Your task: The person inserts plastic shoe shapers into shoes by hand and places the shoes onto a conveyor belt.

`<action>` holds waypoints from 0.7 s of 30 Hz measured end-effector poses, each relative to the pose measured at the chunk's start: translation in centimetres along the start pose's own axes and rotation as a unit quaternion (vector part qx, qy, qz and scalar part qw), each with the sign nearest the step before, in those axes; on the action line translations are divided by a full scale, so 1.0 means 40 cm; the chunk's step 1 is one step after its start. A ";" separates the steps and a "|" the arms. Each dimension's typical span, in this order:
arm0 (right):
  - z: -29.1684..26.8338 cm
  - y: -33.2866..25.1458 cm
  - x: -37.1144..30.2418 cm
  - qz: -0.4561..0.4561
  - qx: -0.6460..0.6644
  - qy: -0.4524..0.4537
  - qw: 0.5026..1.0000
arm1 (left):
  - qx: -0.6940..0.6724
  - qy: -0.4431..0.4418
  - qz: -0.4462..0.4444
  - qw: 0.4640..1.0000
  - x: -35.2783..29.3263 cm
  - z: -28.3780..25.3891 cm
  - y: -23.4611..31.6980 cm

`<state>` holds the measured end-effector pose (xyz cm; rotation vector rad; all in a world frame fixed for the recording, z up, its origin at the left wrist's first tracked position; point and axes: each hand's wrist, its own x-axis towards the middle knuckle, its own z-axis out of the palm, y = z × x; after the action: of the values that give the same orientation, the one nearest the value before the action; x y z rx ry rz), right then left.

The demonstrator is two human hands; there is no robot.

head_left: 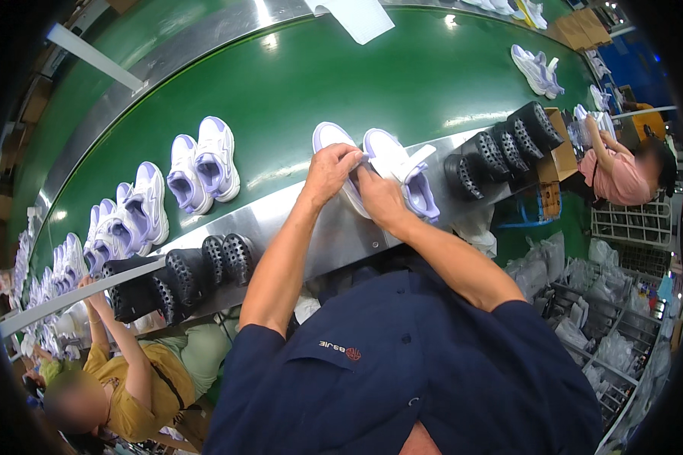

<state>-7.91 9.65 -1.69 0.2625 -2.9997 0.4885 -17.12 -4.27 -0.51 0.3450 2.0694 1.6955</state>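
Two white-and-lavender sneakers lie in front of me on the metal edge of the green conveyor. Both my hands are at the left sneaker (331, 135) and cover its middle. My left hand (332, 174) is closed over its upper, thumb and fingers pinched together near the opening. Close beside it, my right hand (382, 199) has its fingers bent down at the same shoe's opening. Whatever fine part lies between the fingertips is hidden. The right sneaker (385, 154) sits next to my right hand, untouched, with a white strip (420, 156) sticking out across its top.
More sneaker pairs (203, 163) line the green belt (281, 91) to the left. Black perforated shoe-shaped pieces (487, 155) stand on the metal ledge (349, 243) at both sides. Co-workers sit at left and right. A rack (622, 334) with plastic-wrapped items stands at the lower right.
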 end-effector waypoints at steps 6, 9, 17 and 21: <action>-0.138 -0.012 -0.115 0.022 0.124 0.170 0.977 | 0.223 0.175 -0.062 0.957 -0.125 0.041 0.016; -0.129 -0.011 -0.092 0.146 0.115 0.071 0.980 | 0.210 0.150 -0.188 0.947 -0.118 0.089 0.000; -0.009 0.030 0.007 0.233 0.125 -0.062 0.962 | 0.266 0.107 -0.149 0.946 -0.141 0.140 -0.108; -0.042 -0.024 -0.059 0.166 0.105 -0.133 0.971 | 0.296 0.088 -0.140 0.941 -0.237 0.147 -0.062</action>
<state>-5.33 9.67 -0.09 -0.1815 -3.2677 0.8704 -5.82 -4.07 -2.13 0.0665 2.5912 0.9428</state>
